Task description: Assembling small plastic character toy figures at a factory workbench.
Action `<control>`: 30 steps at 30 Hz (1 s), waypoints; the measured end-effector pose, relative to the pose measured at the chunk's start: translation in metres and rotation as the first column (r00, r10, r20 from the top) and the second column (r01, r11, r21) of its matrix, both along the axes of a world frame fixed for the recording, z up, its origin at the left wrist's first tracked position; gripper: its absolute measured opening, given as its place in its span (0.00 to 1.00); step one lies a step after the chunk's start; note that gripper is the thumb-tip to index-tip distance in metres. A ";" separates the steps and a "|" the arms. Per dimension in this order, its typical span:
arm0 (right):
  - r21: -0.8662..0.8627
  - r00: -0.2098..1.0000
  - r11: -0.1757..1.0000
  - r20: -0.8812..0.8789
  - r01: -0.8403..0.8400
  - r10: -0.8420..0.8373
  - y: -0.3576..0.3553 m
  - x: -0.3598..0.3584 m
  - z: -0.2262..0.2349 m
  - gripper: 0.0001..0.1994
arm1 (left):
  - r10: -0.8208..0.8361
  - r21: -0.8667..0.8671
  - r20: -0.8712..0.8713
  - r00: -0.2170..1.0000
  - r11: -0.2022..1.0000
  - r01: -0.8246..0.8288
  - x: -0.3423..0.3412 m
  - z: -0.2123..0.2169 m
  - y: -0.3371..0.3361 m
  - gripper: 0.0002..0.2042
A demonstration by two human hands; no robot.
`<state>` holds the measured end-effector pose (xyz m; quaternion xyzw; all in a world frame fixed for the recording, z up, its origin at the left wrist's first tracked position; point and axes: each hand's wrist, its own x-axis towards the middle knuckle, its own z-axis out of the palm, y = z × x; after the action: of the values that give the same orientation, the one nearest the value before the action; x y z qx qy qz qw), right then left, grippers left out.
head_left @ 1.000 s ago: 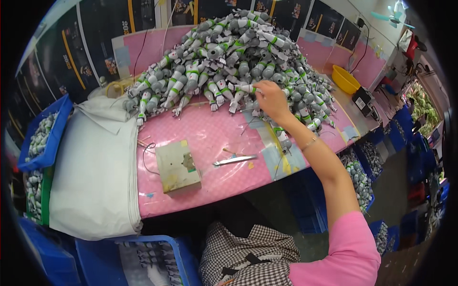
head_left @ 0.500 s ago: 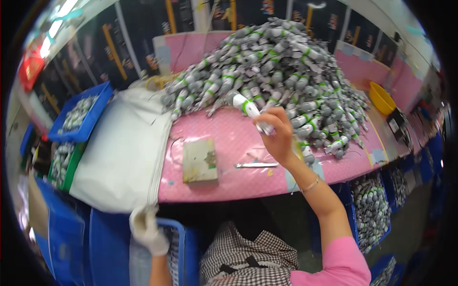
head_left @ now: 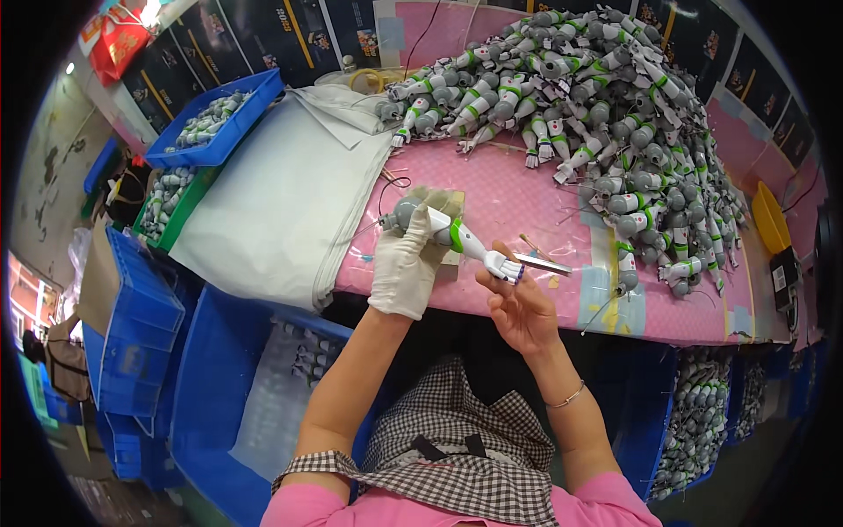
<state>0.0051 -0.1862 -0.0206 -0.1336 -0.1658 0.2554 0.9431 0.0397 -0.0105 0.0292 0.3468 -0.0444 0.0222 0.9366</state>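
A toy arm (head_left: 470, 241), white with a grey ball-shaped shoulder, a green band and a small white fist, is held slantwise above the table's near side. My left hand (head_left: 404, 272), in a white glove, is closed round its shoulder end. At the fist end, the bare fingers of my right hand (head_left: 529, 314) pinch the toy arm. Behind it lies a block (head_left: 450, 266), mostly hidden by the toy and the glove. A slim metal tool (head_left: 544, 263), perhaps tweezers, rests on the table by my right fingers.
A tall heap of similar toy arms (head_left: 650, 136) covers the back and right of the pink table (head_left: 492, 180). White sheeting (head_left: 272, 198) lies at the left. Blue (head_left: 215, 154) and green (head_left: 180, 220) trays hold more parts; a large blue bin (head_left: 206, 360) stands below. A yellow basin (head_left: 770, 220) sits far right.
The toy arm has come down from near the heap toward me. My gloved left hand has risen from beside the blue bin and taken hold of its shoulder end. The view has shifted.
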 end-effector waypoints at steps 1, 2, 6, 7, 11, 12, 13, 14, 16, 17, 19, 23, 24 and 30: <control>0.107 0.992 0.992 -0.102 -0.068 0.079 0.001 -0.004 0.000 0.25 | -0.010 0.025 -0.008 1.000 1.000 0.010 -0.001 0.000 0.002 0.21; 0.217 0.966 0.968 -0.195 -0.124 0.167 0.006 -0.007 0.005 0.24 | -0.019 0.048 -0.019 1.000 0.999 0.020 -0.002 -0.001 0.004 0.22; 0.445 0.985 0.893 -0.110 -0.072 0.134 0.030 -0.002 -0.026 0.23 | -0.103 0.117 0.027 0.994 0.988 0.099 -0.012 0.011 0.001 0.23; 0.290 0.999 0.957 -0.038 0.004 0.007 0.032 -0.003 -0.029 0.22 | -0.100 0.106 0.018 0.995 0.990 0.097 -0.012 0.010 0.001 0.23; -0.364 0.783 0.750 0.536 0.551 -0.315 0.028 -0.005 -0.004 0.20 | -0.234 -0.119 -0.106 0.966 0.968 0.221 -0.013 0.009 0.005 0.23; -0.389 0.509 0.437 0.838 0.811 -0.199 0.028 -0.006 0.004 0.20 | -0.227 -0.113 -0.124 0.966 0.970 0.213 -0.015 0.005 0.010 0.23; -0.415 0.469 0.357 0.880 0.837 -0.077 0.026 -0.007 0.015 0.17 | -0.263 -0.120 -0.123 0.957 0.961 0.249 -0.014 0.001 0.014 0.24; -0.427 0.487 0.374 0.870 0.823 -0.078 0.026 -0.013 0.024 0.17 | -0.290 -0.130 -0.124 0.949 0.953 0.275 -0.017 -0.003 0.019 0.26; -0.655 0.712 0.465 0.698 0.596 0.072 0.018 -0.014 0.032 0.18 | -0.263 -0.251 -0.165 0.951 0.943 0.217 -0.019 -0.001 0.019 0.27; -0.602 0.677 0.424 0.735 0.677 -0.036 0.016 -0.013 0.031 0.18 | -0.301 -0.230 -0.144 0.943 0.937 0.263 -0.020 -0.003 0.021 0.28; -0.756 0.852 0.414 0.511 0.507 -0.112 0.004 0.003 0.029 0.12 | -0.352 -0.235 -0.181 0.918 0.922 0.307 -0.022 -0.008 0.026 0.30; -0.740 0.952 0.624 0.069 0.249 -0.298 0.014 0.034 0.038 0.18 | -0.436 -0.245 -0.300 0.848 0.895 0.373 -0.037 -0.022 0.027 0.31; -0.746 0.950 0.619 0.058 0.246 -0.307 0.016 0.041 0.035 0.18 | -0.446 -0.253 -0.309 0.840 0.890 0.379 -0.040 -0.024 0.026 0.31; -0.548 0.883 0.771 -0.118 0.324 -0.455 0.022 0.050 0.024 0.16 | -0.549 -0.262 -0.412 0.727 0.835 0.483 -0.056 -0.031 0.025 0.37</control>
<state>0.0553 -0.1638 0.0038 -0.3789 0.0571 0.1021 0.9180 -0.0164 0.0141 -0.0022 0.2503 0.0915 -0.3216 0.9086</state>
